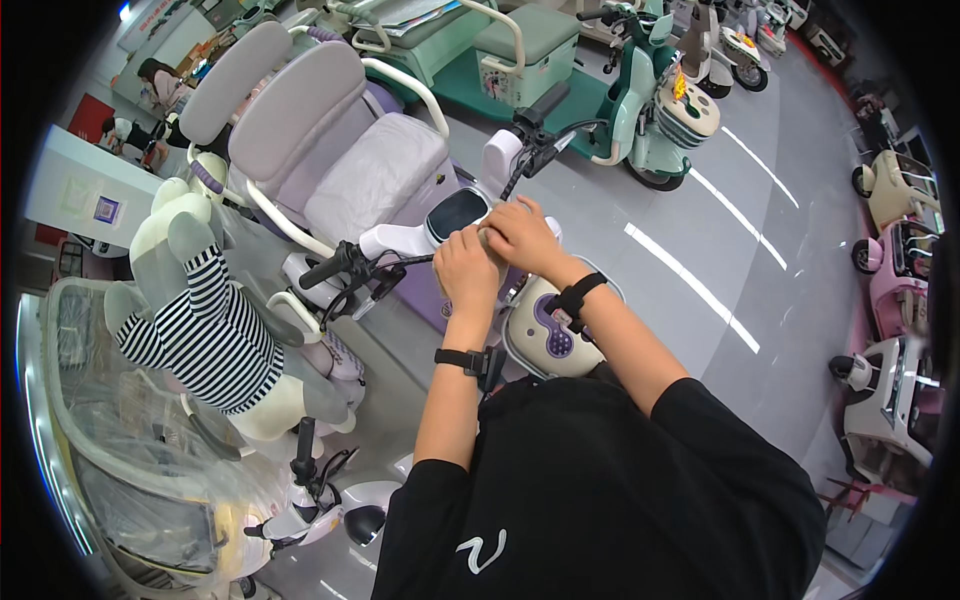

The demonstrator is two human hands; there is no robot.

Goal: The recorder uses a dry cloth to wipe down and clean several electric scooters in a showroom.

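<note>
Both hands rest at the front of a purple and white electric tricycle, just ahead of its dark display (456, 214). My left hand (468, 271) has its fingers bent over what looks like a beige cloth (496, 259), mostly hidden beneath the hands. Beside it, my right hand (523, 235) lies on the same beige piece with curled fingers. Black handlebar grips stand on either side, one grip (330, 268) to the left and another grip (546, 103) farther off. Below the wrists sits a cream front basket (544, 330) with a purple paw-shaped patch.
Behind the handlebar is a plastic-covered seat (375, 176). A striped-shirt mannequin (225, 330) leans at left, above another scooter's handlebar (304, 457). A green tricycle (630, 105) stands at the back. More vehicles, including a pink one (896, 277), line the right. Two people sit far left.
</note>
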